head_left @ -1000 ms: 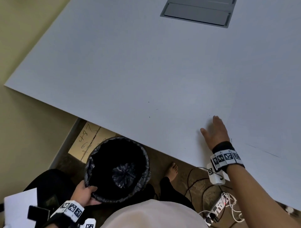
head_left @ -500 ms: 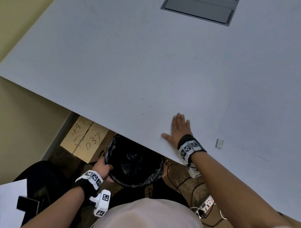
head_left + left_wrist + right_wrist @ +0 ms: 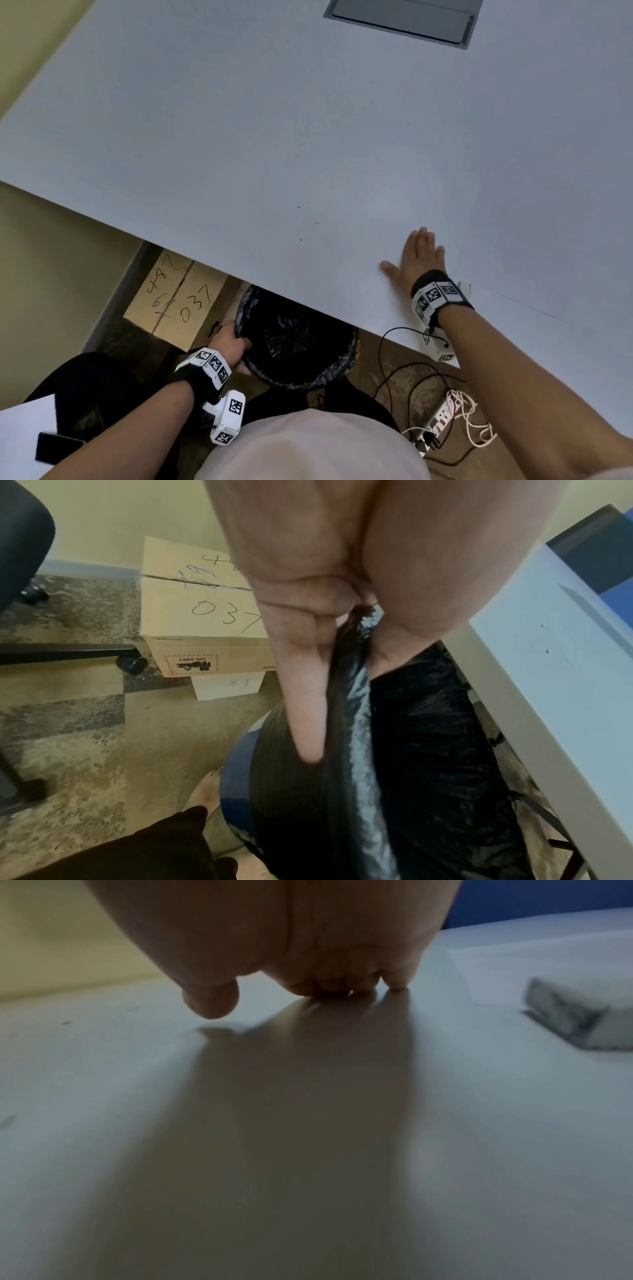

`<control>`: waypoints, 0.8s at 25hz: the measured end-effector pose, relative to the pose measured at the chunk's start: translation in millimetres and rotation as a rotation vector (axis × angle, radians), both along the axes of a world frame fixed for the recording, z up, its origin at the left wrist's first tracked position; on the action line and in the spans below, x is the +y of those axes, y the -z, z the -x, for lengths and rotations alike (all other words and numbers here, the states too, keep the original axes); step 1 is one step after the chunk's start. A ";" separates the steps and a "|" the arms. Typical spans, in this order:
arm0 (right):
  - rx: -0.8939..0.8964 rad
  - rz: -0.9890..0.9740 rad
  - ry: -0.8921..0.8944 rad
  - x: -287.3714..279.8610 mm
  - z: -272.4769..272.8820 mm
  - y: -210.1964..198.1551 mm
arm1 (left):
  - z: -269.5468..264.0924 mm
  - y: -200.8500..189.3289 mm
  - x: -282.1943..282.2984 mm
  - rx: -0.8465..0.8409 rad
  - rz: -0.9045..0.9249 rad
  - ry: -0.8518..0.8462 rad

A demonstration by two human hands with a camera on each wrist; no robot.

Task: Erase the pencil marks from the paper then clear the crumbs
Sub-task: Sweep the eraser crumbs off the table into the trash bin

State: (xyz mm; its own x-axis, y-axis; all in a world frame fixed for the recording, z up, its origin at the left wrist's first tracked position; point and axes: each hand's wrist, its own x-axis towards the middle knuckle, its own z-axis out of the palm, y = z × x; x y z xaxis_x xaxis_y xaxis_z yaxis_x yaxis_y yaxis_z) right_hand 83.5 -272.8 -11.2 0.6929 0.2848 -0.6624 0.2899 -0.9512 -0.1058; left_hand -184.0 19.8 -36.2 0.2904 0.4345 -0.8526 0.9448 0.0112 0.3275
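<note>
My right hand (image 3: 418,253) lies flat on the white table (image 3: 239,137), fingers straight and touching the surface (image 3: 397,986), holding nothing. A few dark crumbs (image 3: 317,222) lie to its left near the table's front edge. The white eraser (image 3: 578,1015) sits just right of that wrist, at the edge of the paper sheet (image 3: 548,222), which bears faint pencil lines (image 3: 544,313). My left hand (image 3: 227,344) grips the rim of a black-lined waste bin (image 3: 298,346), fingers (image 3: 304,723) outside and thumb inside. The bin's far side is tucked under the table edge, below the crumbs.
A cardboard box (image 3: 174,294) with handwritten numbers stands on the floor left of the bin. Cables and a power strip (image 3: 442,414) lie on the floor at the right. A grey cable hatch (image 3: 400,20) is set in the table's far side. A chair base (image 3: 68,650) stands further left.
The left hand has brought the bin rightward and under the table edge. The right hand swept left across the table, then came back toward the eraser.
</note>
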 end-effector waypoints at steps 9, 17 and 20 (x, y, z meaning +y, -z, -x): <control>0.078 -0.239 -0.469 51.0 98.5 -4.4 | -10.0 -2.8 5.5 -0.027 0.013 0.014; -0.004 -0.073 -0.260 14.1 100.5 4.1 | -15.8 -5.3 10.6 -0.064 0.054 0.047; 0.092 -0.175 -0.488 43.6 145.0 9.8 | -17.3 -4.3 10.4 -0.072 0.055 0.066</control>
